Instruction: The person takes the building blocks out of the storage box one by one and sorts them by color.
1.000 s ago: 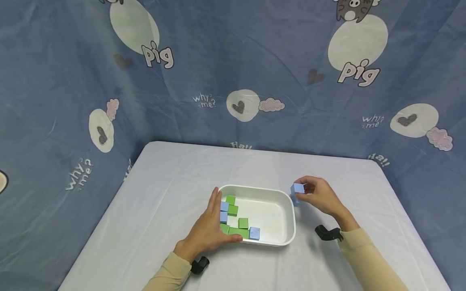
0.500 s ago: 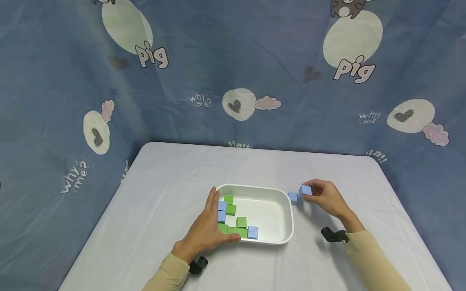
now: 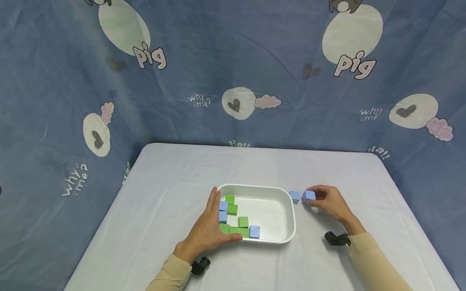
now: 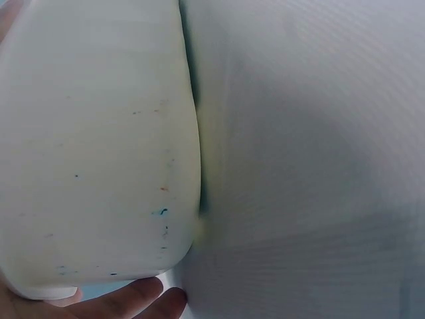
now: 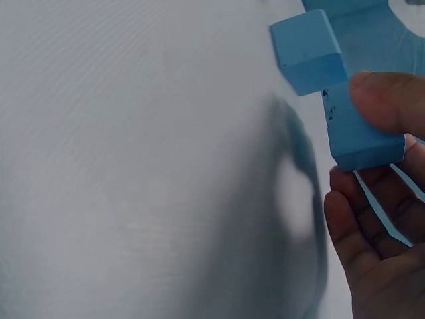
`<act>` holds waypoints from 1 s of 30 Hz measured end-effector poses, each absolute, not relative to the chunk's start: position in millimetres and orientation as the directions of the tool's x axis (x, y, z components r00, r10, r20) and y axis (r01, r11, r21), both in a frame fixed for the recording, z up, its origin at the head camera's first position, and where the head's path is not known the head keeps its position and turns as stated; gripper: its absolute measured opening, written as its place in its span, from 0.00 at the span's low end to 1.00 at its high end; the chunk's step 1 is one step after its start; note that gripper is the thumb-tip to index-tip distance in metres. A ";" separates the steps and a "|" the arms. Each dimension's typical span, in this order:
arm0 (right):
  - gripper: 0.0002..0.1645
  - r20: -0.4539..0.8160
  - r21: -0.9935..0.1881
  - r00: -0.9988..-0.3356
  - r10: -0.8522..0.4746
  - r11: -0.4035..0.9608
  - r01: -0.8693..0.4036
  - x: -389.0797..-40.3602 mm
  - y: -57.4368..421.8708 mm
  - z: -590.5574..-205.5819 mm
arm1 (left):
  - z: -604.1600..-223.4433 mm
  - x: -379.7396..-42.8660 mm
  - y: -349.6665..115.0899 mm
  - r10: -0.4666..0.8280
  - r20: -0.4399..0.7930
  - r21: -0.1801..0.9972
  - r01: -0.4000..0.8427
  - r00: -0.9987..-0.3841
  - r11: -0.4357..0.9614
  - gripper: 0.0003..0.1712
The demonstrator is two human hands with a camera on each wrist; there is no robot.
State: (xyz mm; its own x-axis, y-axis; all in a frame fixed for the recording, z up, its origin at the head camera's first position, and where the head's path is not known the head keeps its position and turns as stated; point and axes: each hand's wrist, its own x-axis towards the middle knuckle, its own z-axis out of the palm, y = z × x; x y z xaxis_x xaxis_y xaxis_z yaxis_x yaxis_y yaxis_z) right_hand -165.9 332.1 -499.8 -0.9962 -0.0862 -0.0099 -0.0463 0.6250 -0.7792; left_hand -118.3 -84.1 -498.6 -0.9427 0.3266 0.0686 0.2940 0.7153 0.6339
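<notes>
A person's right grip (image 3: 330,201) pinches a blue cube (image 3: 309,196), just right of a second blue cube (image 3: 295,197) on the white-covered bench (image 3: 265,266). The left grip (image 3: 204,231), straight-fingered, touches the left end of a white tray (image 3: 274,218) holding green blocks (image 3: 243,222) and blue blocks (image 3: 255,232).

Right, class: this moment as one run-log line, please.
left hand: touches white tray; right hand: holds blue block outside tray; other blue block: beside tray; inside tray: green blocks, blue blocks

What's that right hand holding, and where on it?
The right hand pinches a blue cube by its sides, thumb on the near one and fingers behind.
</notes>
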 end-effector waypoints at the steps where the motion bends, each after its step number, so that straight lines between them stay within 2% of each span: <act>1: 0.23 -0.008 -0.779 -0.996 -0.087 0.625 -0.049 -165.7 332.8 -501.0 | -498.6 -118.2 -84.0 0.326 0.068 0.635 0.293 -0.943 0.715 0.86; 18: 0.23 0.035 -0.738 -0.997 -0.069 0.671 -0.072 -164.2 330.0 -516.2 | -499.9 -118.7 -84.2 0.326 0.072 0.629 0.296 -0.943 0.719 0.86; 26: 0.24 0.005 -0.751 -0.998 -0.069 0.659 -0.050 -167.0 328.0 -518.8 | -498.5 -118.2 -85.2 0.320 0.065 0.630 0.287 -0.945 0.722 0.86; 30: 0.27 0.034 -0.793 -0.997 -0.070 0.606 -0.069 -166.7 332.4 -522.3 | -499.1 -118.3 -84.3 0.323 0.070 0.632 0.292 -0.944 0.718 0.85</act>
State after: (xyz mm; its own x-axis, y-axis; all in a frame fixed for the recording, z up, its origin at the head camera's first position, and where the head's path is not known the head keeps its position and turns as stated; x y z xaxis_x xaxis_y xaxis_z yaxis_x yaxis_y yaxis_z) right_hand -166.7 332.4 -522.3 -0.9970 -0.0704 0.0336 -0.0695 0.6056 -0.7927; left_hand -118.3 -84.3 -499.1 -0.9439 0.3227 0.0696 0.2920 0.7179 0.6319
